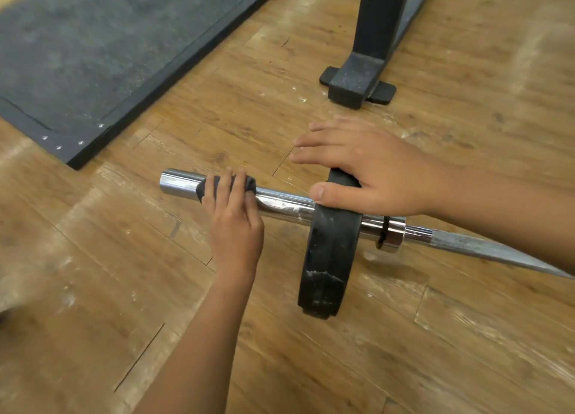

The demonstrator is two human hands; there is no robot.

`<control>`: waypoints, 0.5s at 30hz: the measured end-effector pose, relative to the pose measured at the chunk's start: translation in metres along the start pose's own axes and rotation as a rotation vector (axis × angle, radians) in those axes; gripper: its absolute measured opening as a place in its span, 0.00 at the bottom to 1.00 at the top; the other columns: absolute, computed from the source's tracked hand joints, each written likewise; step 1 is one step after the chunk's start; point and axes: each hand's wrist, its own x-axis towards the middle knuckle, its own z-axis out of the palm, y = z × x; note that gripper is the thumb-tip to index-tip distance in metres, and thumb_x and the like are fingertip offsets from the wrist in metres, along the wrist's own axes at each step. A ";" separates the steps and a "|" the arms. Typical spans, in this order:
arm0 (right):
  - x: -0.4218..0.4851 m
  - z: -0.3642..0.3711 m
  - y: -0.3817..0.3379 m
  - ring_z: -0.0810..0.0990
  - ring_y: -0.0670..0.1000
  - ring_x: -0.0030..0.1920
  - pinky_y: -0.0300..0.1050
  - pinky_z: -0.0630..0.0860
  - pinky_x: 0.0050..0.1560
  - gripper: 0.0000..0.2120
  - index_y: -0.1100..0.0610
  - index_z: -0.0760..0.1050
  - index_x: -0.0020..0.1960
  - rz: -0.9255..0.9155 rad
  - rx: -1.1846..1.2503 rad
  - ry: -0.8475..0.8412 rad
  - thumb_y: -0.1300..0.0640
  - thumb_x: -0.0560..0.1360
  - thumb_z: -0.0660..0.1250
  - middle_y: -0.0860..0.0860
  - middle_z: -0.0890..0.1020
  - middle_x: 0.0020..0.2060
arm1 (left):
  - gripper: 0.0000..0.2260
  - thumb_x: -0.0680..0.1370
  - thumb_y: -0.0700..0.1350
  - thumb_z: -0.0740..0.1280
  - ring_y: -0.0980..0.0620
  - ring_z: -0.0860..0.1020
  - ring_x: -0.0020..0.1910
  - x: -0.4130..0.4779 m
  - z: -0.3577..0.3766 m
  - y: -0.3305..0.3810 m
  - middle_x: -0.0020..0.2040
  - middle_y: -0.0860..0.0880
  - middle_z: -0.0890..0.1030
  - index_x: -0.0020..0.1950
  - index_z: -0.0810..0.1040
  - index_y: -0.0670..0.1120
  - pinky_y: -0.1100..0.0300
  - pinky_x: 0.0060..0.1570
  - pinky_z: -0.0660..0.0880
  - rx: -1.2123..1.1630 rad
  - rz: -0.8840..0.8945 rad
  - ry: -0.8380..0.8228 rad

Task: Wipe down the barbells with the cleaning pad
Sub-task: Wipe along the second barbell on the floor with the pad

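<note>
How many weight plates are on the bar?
1. The black plate sits on the chrome sleeve under the right hand, between the cleaning pad and the collar. The bar has its other end out of frame; more may be there.

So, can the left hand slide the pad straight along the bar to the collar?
Probably not by sliding: the left hand grips the cleaning pad on the sleeve, and the black plate, under the right hand, stands between pad and collar. It would need to lift over.
</note>
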 end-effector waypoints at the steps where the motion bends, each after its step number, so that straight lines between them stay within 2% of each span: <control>1: -0.002 0.002 -0.002 0.66 0.55 0.77 0.62 0.61 0.76 0.30 0.52 0.75 0.72 0.014 0.011 0.017 0.35 0.80 0.55 0.51 0.74 0.73 | 0.20 0.85 0.47 0.56 0.42 0.58 0.80 0.000 0.001 0.003 0.76 0.46 0.72 0.75 0.72 0.45 0.41 0.78 0.59 -0.011 -0.049 0.013; 3: -0.009 0.008 -0.008 0.65 0.55 0.77 0.64 0.58 0.77 0.28 0.51 0.76 0.71 0.069 0.041 0.080 0.36 0.80 0.56 0.51 0.73 0.73 | 0.19 0.85 0.46 0.57 0.40 0.59 0.80 -0.006 0.005 0.015 0.75 0.46 0.72 0.75 0.73 0.44 0.41 0.78 0.59 -0.016 -0.027 0.007; 5: -0.020 0.011 -0.016 0.59 0.54 0.80 0.62 0.53 0.79 0.29 0.52 0.73 0.74 0.169 0.089 0.142 0.37 0.80 0.55 0.51 0.69 0.76 | 0.18 0.84 0.44 0.59 0.39 0.61 0.79 -0.016 0.011 0.027 0.74 0.46 0.74 0.74 0.74 0.44 0.41 0.76 0.61 0.000 0.113 -0.029; 8: -0.033 0.011 -0.027 0.45 0.49 0.82 0.53 0.45 0.81 0.37 0.53 0.58 0.82 0.313 0.108 0.087 0.33 0.80 0.49 0.49 0.56 0.82 | 0.18 0.84 0.44 0.59 0.39 0.64 0.77 -0.015 0.008 0.013 0.74 0.44 0.74 0.74 0.74 0.43 0.41 0.75 0.62 0.035 0.260 -0.067; 10: -0.034 0.012 -0.034 0.39 0.46 0.81 0.48 0.41 0.80 0.39 0.53 0.50 0.83 0.379 0.084 0.033 0.31 0.79 0.45 0.48 0.48 0.83 | 0.19 0.85 0.46 0.57 0.40 0.62 0.78 -0.004 0.001 -0.004 0.74 0.44 0.73 0.75 0.73 0.43 0.43 0.77 0.60 0.039 0.162 -0.037; 12: -0.031 0.015 -0.043 0.37 0.48 0.81 0.48 0.41 0.79 0.39 0.55 0.48 0.83 0.426 0.073 0.055 0.33 0.79 0.44 0.50 0.47 0.83 | 0.20 0.85 0.46 0.56 0.40 0.60 0.79 0.002 -0.003 -0.007 0.75 0.45 0.73 0.75 0.73 0.44 0.45 0.79 0.58 0.029 0.011 0.008; 13: -0.028 0.016 -0.047 0.37 0.50 0.81 0.48 0.41 0.79 0.39 0.56 0.48 0.83 0.445 0.071 0.072 0.35 0.79 0.45 0.51 0.47 0.83 | 0.19 0.84 0.45 0.57 0.40 0.60 0.79 0.001 -0.002 0.000 0.75 0.45 0.73 0.74 0.74 0.43 0.44 0.79 0.58 0.028 -0.004 0.014; 15: -0.026 0.017 -0.054 0.37 0.51 0.81 0.47 0.40 0.78 0.39 0.57 0.49 0.83 0.463 0.061 0.081 0.35 0.79 0.47 0.52 0.46 0.82 | 0.18 0.84 0.43 0.59 0.38 0.62 0.78 -0.009 0.005 0.017 0.73 0.44 0.74 0.73 0.74 0.43 0.42 0.77 0.61 0.030 0.100 -0.014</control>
